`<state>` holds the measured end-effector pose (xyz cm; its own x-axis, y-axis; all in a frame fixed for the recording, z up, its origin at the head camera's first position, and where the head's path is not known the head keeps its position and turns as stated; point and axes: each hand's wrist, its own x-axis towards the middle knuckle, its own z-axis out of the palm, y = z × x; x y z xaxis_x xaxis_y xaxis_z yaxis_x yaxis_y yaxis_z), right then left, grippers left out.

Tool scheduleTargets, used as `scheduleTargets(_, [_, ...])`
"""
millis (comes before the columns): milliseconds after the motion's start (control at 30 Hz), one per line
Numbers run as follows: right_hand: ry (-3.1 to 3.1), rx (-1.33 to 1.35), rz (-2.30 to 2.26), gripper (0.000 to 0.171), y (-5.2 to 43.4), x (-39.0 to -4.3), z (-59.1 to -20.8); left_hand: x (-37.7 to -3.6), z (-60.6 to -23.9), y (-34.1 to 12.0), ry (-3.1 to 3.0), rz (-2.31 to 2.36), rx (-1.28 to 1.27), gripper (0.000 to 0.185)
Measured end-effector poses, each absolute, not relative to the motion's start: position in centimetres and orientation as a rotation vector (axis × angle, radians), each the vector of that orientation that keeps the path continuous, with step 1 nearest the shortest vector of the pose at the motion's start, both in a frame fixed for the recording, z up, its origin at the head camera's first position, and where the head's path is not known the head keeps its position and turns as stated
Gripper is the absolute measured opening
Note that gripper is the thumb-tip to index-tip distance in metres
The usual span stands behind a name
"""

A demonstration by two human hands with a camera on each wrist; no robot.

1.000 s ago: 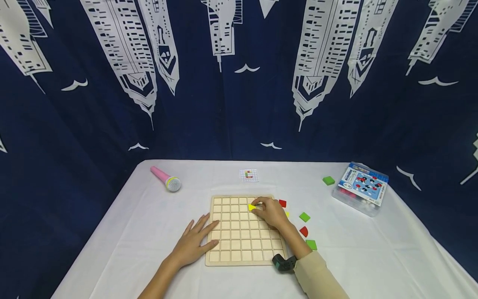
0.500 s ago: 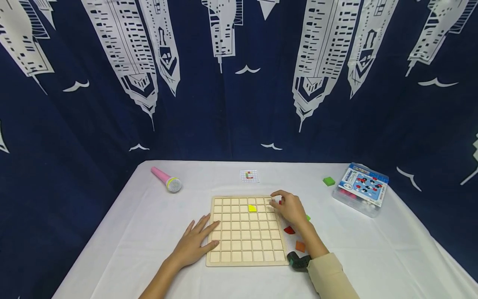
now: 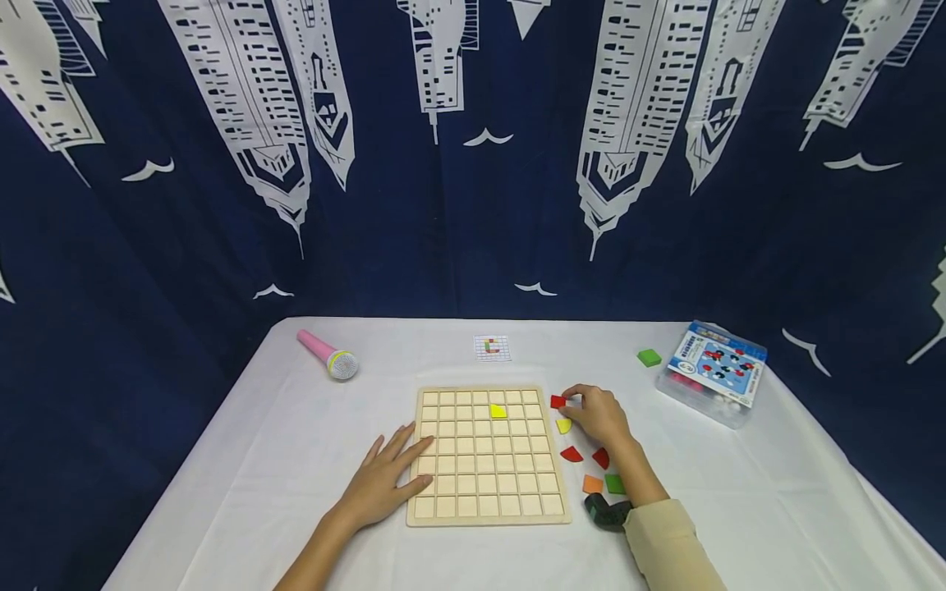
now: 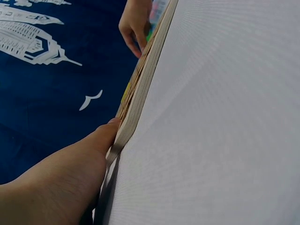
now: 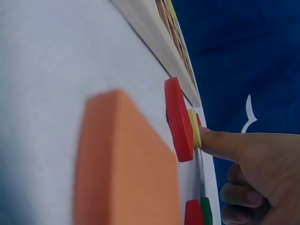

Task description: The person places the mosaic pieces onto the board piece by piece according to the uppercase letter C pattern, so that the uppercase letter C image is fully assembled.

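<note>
Red piece (image 3: 557, 401) lies on white table (image 3: 259, 460) just right of wooden grid board (image 3: 488, 455), right hand (image 3: 602, 414) fingertips touching it, fingers loosely curled; grip unclear. Left hand (image 3: 380, 480) flat, fingers straight, on board's left edge. Left wrist: left thumb (image 4: 101, 138) against board edge (image 4: 140, 89). Right wrist: a right-hand fingertip (image 5: 211, 140) touches yellow piece (image 5: 194, 127) beside another red piece (image 5: 178, 119); orange piece (image 5: 124, 168) nearest camera.

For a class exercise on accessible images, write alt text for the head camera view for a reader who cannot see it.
A person's right hand reaches for a red piece beside a wooden grid board on a white table, while the left hand rests flat on the board's left edge. One yellow piece sits in the grid.
</note>
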<state>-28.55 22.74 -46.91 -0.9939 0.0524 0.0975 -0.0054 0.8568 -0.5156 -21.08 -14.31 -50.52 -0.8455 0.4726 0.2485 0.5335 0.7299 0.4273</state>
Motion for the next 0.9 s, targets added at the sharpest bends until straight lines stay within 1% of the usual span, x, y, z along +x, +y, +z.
scheduleTargets(100, [-2.890, -0.006, 0.793, 0.031, 22.6, -28.5, -46.7, -21.0, -50.6, -14.3, -2.806, -0.757, -0.820, 0.060])
scheduleTargets(233, [-2.796, 0.132, 0.787, 0.030, 21.3, -28.2, -45.5, -21.0, -50.6, -14.4, -2.813, -0.760, -0.815, 0.059])
scheduleTargets(333, [-2.741, 0.228, 0.811, 0.030, 19.5, -28.0, -44.2, -20.9, -50.5, -14.5, -2.818, -0.760, -0.814, 0.060])
scheduleTargets(500, [-2.725, 0.300, 0.866, 0.031, 15.9, -27.9, -42.9, -21.0, -50.5, -14.5, -2.821, -0.758, -0.816, 0.060])
scheduleTargets(700, [-2.731, 0.410, 0.876, 0.030, 12.8, -27.9, -44.0, -21.1, -50.5, -14.5, -2.829, -0.765, -0.812, 0.061])
scheduleTargets(900, [-2.813, 0.426, 0.831, 0.026, 11.8, -28.1, -45.6, -21.2, -50.6, -14.4, -2.830, -0.763, -0.803, 0.061])
